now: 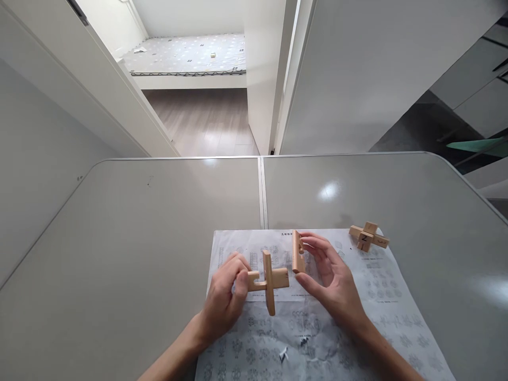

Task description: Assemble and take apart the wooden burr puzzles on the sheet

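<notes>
My left hand (225, 299) is closed in a pinch on one end of a wooden cross (270, 280) made of two notched puzzle bars, held just above the printed paper sheet (381, 296). My right hand (329, 275) holds a single wooden bar (297, 252) upright between thumb and fingertips, a little to the right of the cross and apart from it. An assembled small wooden cross puzzle (368, 236) with a dark letter mark rests on the sheet's far right corner.
The sheet lies on a grey two-part table (138, 238) with a seam down the middle. White partition panels stand behind the table. Beyond them are a wooden floor and a mattress on a low frame.
</notes>
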A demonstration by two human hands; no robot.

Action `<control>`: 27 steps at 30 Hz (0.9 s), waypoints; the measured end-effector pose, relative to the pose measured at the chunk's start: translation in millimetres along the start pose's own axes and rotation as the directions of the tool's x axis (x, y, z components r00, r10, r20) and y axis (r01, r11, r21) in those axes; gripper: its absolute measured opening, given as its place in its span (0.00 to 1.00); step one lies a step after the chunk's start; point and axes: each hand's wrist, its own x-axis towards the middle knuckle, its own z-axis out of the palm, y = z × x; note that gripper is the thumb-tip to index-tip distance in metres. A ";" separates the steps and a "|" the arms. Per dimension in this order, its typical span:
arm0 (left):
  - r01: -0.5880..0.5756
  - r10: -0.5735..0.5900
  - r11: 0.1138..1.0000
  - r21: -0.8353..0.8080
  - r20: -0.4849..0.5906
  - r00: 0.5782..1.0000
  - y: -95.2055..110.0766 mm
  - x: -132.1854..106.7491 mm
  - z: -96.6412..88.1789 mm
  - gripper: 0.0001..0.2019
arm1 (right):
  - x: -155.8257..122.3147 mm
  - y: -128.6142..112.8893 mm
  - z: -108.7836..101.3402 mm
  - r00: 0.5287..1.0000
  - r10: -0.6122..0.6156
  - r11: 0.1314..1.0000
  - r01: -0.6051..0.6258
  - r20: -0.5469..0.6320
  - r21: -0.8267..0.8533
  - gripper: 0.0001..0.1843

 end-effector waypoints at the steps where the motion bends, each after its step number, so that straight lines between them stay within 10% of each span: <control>1: -0.064 0.063 0.998 0.028 0.017 0.998 -0.2 0.1 0.4 0.18 | 0.2 0.0 -1.5 1.000 0.006 0.998 -0.008 0.023 0.069 0.28; 10: -0.345 0.309 0.911 0.224 0.180 0.934 5.2 1.5 2.7 0.13 | -1.9 -0.7 -3.3 0.951 -0.083 0.939 -0.025 0.298 0.343 0.37; 27: -0.407 0.350 0.868 0.286 0.230 0.908 2.7 -0.8 5.3 0.13 | 2.0 -5.1 -9.7 0.902 -0.040 0.956 -0.091 0.430 0.279 0.37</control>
